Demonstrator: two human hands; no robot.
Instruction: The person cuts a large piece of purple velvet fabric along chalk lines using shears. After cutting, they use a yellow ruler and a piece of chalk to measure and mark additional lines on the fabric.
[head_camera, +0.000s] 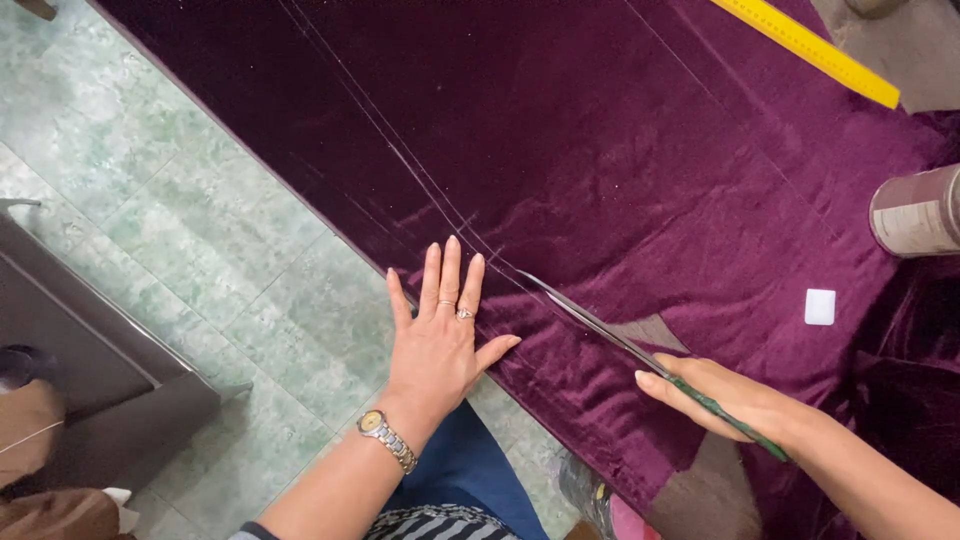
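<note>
A large sheet of dark purple velvet fabric lies spread over a table, marked with thin chalk lines. My left hand lies flat with fingers spread, pressing the fabric strip near its edge; it wears rings and a wristwatch. My right hand grips green-handled scissors, whose long blades point up-left along a chalk line. Behind the blades the fabric is parted, and a grey surface shows through the gap.
A yellow ruler lies at the top right on the fabric. A small white chalk block and a cylindrical roll sit at the right. Green marbled floor lies left; dark furniture stands at lower left.
</note>
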